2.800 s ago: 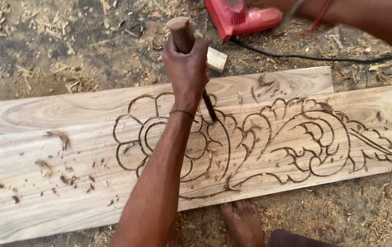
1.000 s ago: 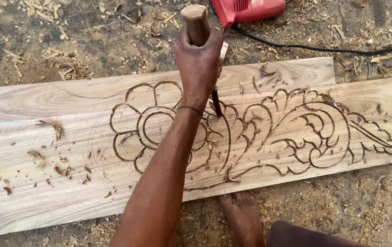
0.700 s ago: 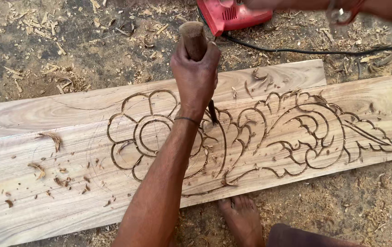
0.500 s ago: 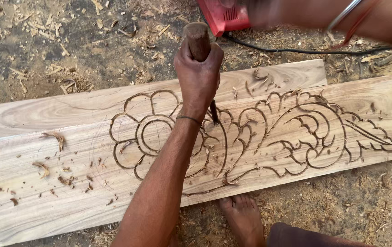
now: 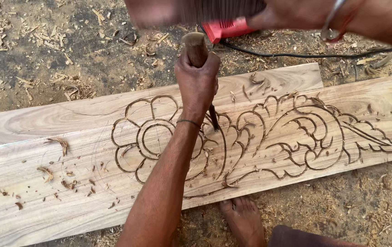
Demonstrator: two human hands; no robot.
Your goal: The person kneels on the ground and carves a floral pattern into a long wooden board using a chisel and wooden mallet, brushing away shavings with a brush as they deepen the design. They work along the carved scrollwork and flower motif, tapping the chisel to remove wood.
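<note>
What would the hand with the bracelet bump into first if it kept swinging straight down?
Probably the wooden top of the chisel held upright by the left hand. The right hand is blurred, so depth is unclear.

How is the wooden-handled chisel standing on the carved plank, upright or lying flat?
Nearly upright: the left hand grips the wooden-handled chisel, handle end up, blade tip in the carved wooden plank.

pale matt wooden plank [image 5: 67, 192], rough carved grooves; wooden-handled chisel [image 5: 196, 48].

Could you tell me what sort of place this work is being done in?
Probably an outdoor woodcarving spot on bare ground: a carved plank lies on dirt littered with wood chips, a chisel held on it, a red power tool nearby.
</note>
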